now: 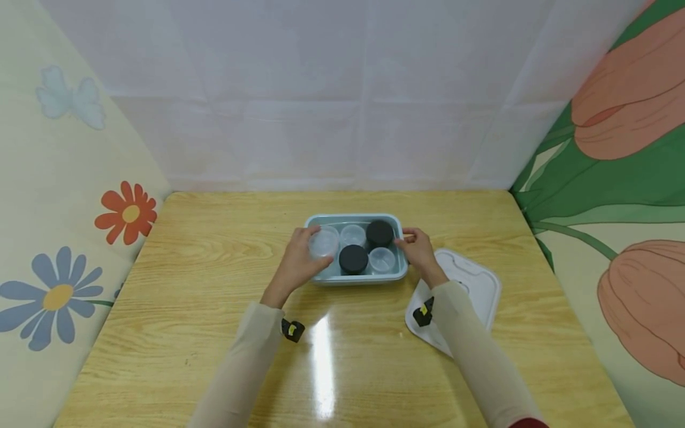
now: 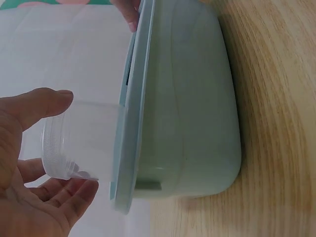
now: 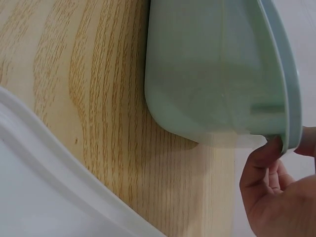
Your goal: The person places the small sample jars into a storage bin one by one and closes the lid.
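Observation:
A pale blue-green plastic bin (image 1: 334,279) sits on the table, holding several small jars. My left hand (image 1: 301,258) grips a clear jar (image 1: 323,244) at the bin's left end, thumb on one side and fingers on the other. In the left wrist view, that clear jar (image 2: 91,140) stands up past the bin's rim. My right hand (image 1: 418,251) pinches the rim at the right end, and the right wrist view shows the thumb and fingers on either side of the rim (image 3: 292,98). Two jars with black lids (image 1: 353,259) and two smaller clear jars (image 1: 382,260) share the bin.
A white lid (image 1: 484,291) lies on the wooden table (image 1: 214,333) under the right forearm, to the right of the bin. A white cloth wall (image 1: 321,131) stands behind the table, with flower-patterned panels at both sides.

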Available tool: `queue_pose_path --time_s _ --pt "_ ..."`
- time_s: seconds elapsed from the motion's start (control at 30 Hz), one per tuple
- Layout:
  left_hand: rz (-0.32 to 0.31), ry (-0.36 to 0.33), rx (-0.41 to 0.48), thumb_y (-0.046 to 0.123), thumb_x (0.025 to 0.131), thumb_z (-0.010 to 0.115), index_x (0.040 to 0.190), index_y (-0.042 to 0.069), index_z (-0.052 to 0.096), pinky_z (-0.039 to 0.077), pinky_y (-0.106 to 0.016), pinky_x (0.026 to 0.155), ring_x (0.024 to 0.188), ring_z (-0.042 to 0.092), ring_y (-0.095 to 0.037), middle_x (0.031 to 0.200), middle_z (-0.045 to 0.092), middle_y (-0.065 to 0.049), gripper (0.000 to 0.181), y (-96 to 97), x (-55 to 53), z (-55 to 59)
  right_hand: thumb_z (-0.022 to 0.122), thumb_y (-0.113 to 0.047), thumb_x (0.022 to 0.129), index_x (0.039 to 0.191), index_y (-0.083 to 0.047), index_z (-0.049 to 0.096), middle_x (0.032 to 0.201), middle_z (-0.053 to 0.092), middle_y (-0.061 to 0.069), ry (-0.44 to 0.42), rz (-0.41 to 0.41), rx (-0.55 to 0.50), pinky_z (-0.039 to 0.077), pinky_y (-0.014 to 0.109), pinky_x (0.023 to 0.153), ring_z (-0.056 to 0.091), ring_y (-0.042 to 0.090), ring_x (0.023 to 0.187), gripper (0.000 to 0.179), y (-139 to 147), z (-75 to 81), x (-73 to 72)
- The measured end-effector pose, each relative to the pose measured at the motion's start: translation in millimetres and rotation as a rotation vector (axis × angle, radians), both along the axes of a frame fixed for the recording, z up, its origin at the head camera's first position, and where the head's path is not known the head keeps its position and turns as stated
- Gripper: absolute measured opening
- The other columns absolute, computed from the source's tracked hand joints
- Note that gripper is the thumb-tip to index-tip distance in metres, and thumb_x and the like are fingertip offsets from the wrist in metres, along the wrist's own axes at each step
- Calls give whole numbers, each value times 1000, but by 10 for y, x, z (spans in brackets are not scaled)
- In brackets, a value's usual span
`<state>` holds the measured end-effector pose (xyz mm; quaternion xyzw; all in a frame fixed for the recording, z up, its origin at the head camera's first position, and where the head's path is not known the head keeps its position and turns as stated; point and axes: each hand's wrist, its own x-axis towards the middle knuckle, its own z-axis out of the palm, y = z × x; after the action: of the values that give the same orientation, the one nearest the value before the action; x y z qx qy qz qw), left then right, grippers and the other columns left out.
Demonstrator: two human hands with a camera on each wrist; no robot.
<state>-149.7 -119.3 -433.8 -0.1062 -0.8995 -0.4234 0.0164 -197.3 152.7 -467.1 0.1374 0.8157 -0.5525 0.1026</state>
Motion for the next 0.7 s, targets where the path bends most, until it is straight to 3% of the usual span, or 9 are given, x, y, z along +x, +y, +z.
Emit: queue_pose_path --time_s 0.53,0.7 --pt "-53 12 -85 13 74 78 129 -10 45 49 -48 85 101 54 -36 121 48 -26 68 31 -17 -84 60 -14 93 131 -4 50 100 52 9 1 -5 -11 45 21 58 49 14 79 40 1 -14 -5" --pt "-62 -17 -129 15 76 78 131 -8 43 49 -47 86 102 54 -35 123 47 -25 69 25 -17 -84 60 -14 93 131 -2 50 100 53 10 8 -1 -2 44 21 62 50 14 80 41 1 -19 -4"
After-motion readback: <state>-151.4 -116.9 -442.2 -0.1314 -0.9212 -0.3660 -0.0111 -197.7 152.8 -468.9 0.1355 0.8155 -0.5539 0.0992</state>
